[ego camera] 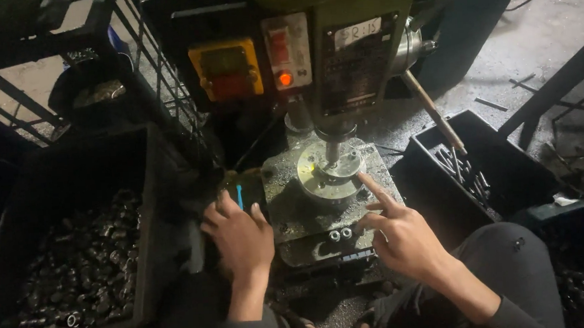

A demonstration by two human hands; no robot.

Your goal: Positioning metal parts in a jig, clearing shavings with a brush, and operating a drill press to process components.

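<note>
**Hands at the drill press, a part seated under the spindle**

At far left, a black crate (146,215) holds a heap of small dark metal fittings (80,268), well apart from the work. Beside it, the left hand (237,235) rests palm-down at the left edge of the machine's worn table (295,215), its grip loose and spread, holding nothing; a thin blue stick (239,196) shows just past the fingers. At centre, a round metal fixture plate (326,175) sits directly beneath the spindle (334,147), with a small workpiece seated on it. The right hand (401,235) reaches in from the right, index finger extended and touching the plate's rim, the other fingers curled and pinching nothing. Two small round parts (339,234) lie on the table's front ledge between the hands. At right, the feed lever (434,113) slants down over a second black crate (471,172) holding a few parts. Seating the piece well likely means keeping fingertips at the rim, clear of the spindle, and steadying the table with the free hand.
</note>
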